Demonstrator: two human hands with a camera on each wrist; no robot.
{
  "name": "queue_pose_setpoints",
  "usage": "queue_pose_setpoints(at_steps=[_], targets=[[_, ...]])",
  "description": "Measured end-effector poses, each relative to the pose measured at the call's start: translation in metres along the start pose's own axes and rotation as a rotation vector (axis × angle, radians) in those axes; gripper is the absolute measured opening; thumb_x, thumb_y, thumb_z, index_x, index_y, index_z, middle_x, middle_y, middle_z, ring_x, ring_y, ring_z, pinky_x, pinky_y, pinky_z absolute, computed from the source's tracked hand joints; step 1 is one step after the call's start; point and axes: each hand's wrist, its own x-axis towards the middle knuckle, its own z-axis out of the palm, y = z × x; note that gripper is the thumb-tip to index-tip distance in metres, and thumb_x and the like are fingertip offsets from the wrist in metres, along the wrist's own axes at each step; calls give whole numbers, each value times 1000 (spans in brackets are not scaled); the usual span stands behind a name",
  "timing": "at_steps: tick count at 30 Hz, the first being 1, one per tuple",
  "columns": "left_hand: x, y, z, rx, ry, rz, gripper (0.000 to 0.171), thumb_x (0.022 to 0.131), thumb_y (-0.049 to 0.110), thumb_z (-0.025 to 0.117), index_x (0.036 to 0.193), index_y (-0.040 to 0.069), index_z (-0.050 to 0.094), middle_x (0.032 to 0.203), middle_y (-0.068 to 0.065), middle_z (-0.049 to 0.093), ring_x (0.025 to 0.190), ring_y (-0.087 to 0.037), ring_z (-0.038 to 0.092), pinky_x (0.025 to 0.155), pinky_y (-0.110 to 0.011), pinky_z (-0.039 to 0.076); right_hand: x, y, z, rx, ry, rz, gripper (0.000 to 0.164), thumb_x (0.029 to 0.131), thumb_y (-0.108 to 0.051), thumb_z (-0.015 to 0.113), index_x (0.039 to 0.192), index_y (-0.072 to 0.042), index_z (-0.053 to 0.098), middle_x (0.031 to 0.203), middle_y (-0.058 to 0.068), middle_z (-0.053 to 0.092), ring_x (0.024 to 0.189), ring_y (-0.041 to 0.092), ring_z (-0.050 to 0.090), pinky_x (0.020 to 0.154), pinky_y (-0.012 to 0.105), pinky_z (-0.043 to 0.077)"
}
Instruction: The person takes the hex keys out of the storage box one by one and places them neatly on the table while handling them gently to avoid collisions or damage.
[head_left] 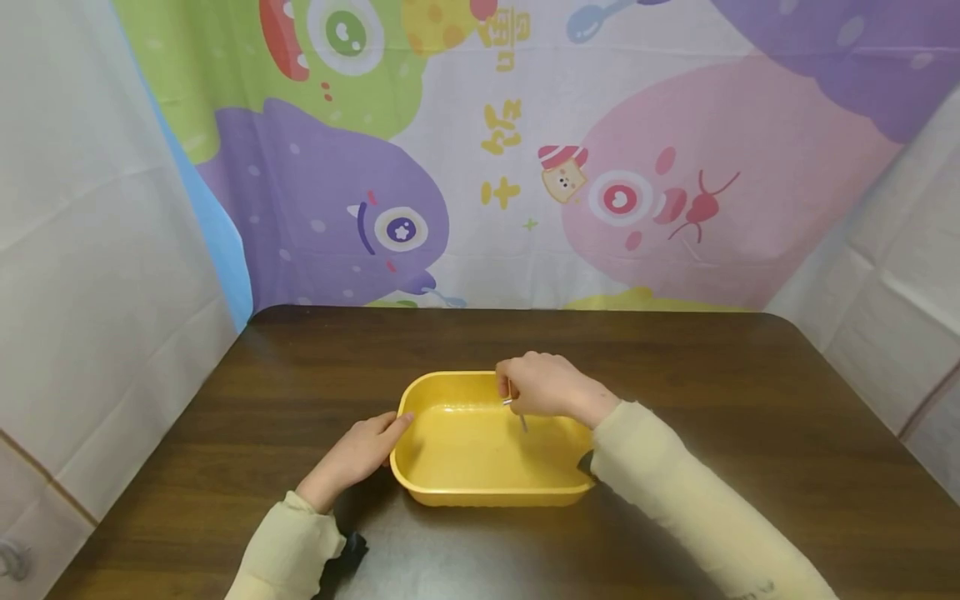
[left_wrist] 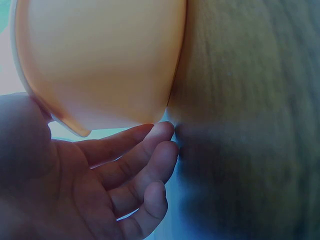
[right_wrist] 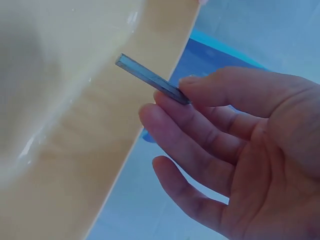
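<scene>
A yellow plastic tray (head_left: 480, 454) with rounded corners rests on the table. At its left side, my left hand (head_left: 360, 450) holds the rim, thumb over the edge and fingers (left_wrist: 160, 160) against the outer wall near the table. My right hand (head_left: 547, 385) is above the tray's far right part. Between thumb and fingertips it pinches a short, straight metal rod (right_wrist: 150, 77) with flat faces, seen best in the right wrist view. A thin grey sliver (head_left: 523, 423) shows below that hand; I cannot tell whether it belongs to the same rod.
The dark wooden table (head_left: 315, 375) extends around the tray. Behind it hangs a curtain (head_left: 465, 200) printed with cartoon monsters, and pale cloth covers both sides. A black strap end (head_left: 354, 550) sticks out by the left sleeve.
</scene>
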Motion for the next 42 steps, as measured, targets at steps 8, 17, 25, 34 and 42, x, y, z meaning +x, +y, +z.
queue_pose_setpoints(at_steps=[8,17,25,34,42], targets=[[-1,0,0,-12,-2,7,40,96,42,38,103,8,58,61,-3,50,56,-15,46,59,-27,36,-13,15,-3,67,74,-6,10,78,-8,59,81,-17,57,75,-6,57,67,10,51,60,27,40],[0,0,0,-9,-3,-3,41,96,43,37,104,8,58,63,-2,51,58,-15,47,59,-27,37,-29,32,-1,225,254,48,8,79,-13,62,84,-17,58,76,-6,59,64,11,51,59,26,42],[0,-1,0,-5,-2,-8,42,96,44,37,104,9,58,63,-2,51,59,-15,47,59,-27,37,-40,42,10,333,385,44,5,84,-13,62,88,-15,59,75,-5,58,67,11,51,65,28,43],[0,-1,1,-11,1,-7,40,96,43,37,101,9,58,62,-3,50,57,-15,46,59,-27,36,-55,52,18,470,514,93,7,87,-13,60,94,-12,59,79,1,61,64,13,52,61,27,45],[0,-1,1,-16,-3,2,40,96,43,37,100,9,58,62,-4,50,57,-15,46,58,-27,35,-72,64,21,561,596,150,10,88,-14,59,97,-13,58,86,5,62,64,15,59,61,26,48]])
